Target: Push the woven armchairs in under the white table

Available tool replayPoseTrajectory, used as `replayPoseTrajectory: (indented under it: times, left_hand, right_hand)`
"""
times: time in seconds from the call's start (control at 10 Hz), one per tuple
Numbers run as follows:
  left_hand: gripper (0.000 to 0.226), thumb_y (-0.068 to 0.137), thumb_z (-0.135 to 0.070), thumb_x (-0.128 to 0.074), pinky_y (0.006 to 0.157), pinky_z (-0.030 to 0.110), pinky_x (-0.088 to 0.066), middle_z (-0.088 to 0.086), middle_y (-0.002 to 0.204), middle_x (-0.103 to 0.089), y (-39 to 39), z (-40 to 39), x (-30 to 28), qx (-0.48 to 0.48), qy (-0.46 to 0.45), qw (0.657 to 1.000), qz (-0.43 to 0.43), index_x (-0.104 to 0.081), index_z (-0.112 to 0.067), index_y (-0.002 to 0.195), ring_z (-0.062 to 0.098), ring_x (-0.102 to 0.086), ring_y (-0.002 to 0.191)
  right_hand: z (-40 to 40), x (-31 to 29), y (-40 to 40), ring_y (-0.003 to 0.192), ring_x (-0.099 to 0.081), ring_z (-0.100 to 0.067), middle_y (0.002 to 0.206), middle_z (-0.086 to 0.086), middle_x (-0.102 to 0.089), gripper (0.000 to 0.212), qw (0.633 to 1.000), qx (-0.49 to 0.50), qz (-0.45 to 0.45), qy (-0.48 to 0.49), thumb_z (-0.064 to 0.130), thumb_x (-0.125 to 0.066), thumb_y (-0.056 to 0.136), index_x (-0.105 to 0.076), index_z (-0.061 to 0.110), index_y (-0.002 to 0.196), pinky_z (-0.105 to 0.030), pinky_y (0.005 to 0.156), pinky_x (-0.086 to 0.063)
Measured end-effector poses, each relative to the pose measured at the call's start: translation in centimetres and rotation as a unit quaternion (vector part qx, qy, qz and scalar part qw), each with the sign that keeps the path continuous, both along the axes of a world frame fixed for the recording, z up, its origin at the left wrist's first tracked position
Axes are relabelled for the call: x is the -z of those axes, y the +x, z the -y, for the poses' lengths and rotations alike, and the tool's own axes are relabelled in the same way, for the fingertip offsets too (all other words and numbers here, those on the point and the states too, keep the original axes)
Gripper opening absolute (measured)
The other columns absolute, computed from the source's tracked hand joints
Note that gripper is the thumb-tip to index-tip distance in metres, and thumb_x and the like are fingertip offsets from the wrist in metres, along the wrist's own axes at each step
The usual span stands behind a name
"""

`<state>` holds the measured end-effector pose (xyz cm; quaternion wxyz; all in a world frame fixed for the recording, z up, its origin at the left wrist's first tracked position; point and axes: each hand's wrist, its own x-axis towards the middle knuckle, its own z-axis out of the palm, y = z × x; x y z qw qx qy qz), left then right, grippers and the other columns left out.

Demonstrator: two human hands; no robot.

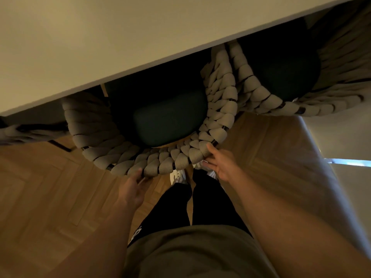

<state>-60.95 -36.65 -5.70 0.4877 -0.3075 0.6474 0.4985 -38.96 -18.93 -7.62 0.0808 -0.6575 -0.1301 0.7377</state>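
A woven armchair (164, 163) with thick beige rope around its curved back and a dark green cushion (168, 125) stands in front of me, its front half under the white table (120, 37). My left hand (134, 187) grips the lower left of the chair's back rim. My right hand (218, 161) holds the rim's right side, thumb on the rope. A second woven armchair (261, 93) stands to the right, touching the first, its seat partly under the table.
Part of a third woven chair (24, 133) shows at the far left under the table edge. Herringbone wood floor (50, 197) lies below. My legs and white shoes (178, 175) stand just behind the chair. A pale wall or panel (341, 177) rises at the right.
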Motion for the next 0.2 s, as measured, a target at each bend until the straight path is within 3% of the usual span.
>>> replayPoseTrajectory:
  times: [0.2]
  left_hand:
    - [0.030, 0.099, -0.020, -0.061, 0.082, 0.036, -0.056, 0.018, 0.113, -0.064, 1.2, 0.3, -1.0, 0.103, -0.065, 0.992, 0.036, -0.059, 0.002, 0.118, 0.029, -0.065, 0.103]
  right_hand:
    - [2.1, -0.6, 0.8, 0.112, -0.066, -0.029, 0.125, -0.017, -0.064, 0.043, 0.999, 0.020, 0.028, 0.004, 0.021, -0.068, 0.095, -0.055, 0.005, 0.133, -0.040, 0.083, -0.060]
